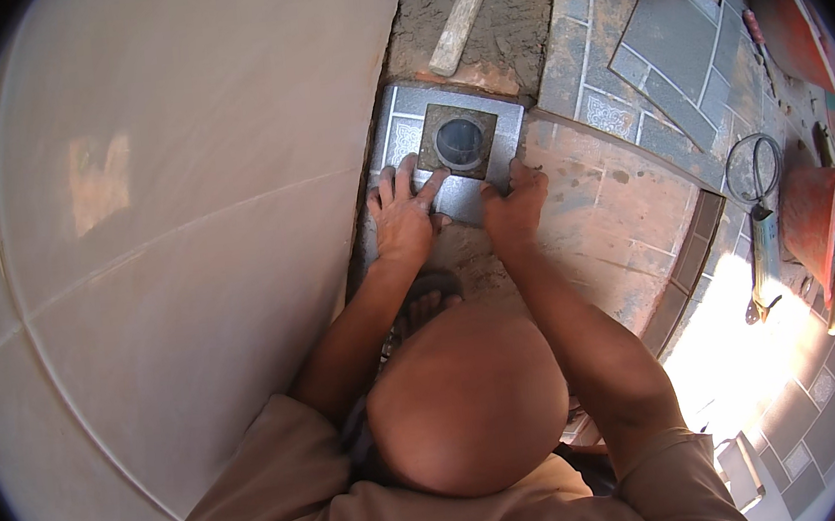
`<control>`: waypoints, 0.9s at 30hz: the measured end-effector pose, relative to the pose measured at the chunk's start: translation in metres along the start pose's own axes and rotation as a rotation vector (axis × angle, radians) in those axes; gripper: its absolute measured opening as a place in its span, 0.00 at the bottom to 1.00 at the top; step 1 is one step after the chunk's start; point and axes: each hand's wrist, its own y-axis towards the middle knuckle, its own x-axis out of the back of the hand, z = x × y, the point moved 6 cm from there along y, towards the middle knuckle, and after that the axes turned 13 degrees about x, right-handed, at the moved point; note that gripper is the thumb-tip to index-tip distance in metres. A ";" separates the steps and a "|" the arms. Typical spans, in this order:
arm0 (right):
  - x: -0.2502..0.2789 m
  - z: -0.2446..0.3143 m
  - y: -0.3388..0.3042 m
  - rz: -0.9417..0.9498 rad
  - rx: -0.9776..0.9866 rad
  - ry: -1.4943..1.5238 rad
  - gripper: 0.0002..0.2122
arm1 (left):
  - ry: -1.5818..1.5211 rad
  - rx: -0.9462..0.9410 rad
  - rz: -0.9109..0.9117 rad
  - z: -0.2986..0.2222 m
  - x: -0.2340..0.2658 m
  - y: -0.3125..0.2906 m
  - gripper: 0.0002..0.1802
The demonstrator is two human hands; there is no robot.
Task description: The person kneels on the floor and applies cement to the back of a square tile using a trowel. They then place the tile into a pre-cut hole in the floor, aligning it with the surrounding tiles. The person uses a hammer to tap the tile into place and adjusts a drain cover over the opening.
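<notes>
A grey patterned floor tile with a square cutout lies by the wall, over wet mortar. Within the cutout shows the round mouth of a drain pipe, dark inside. My left hand rests on the tile's near left part, fingers spread over its face. At the near right corner my right hand grips the tile's edge, thumb on top and fingers along the side; their undersides are hidden. Beyond the tile, a hammer with a pale wooden handle lies on the mortar bed.
A large beige tiled wall stands close on my left. Loose tiles lie at the far right, near orange-red basins. An angle grinder with a coiled cord lies at right. My bent knee is between my arms.
</notes>
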 end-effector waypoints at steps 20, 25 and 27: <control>0.010 0.013 -0.009 0.020 -0.015 -0.051 0.31 | 0.013 -0.017 0.089 -0.023 0.004 0.009 0.43; 0.004 -0.010 0.003 -0.043 -0.161 0.083 0.26 | -0.011 -0.045 0.047 -0.020 0.006 0.010 0.44; 0.006 -0.012 0.005 -0.031 -0.158 0.043 0.24 | -0.036 -0.050 0.039 -0.019 0.007 0.007 0.44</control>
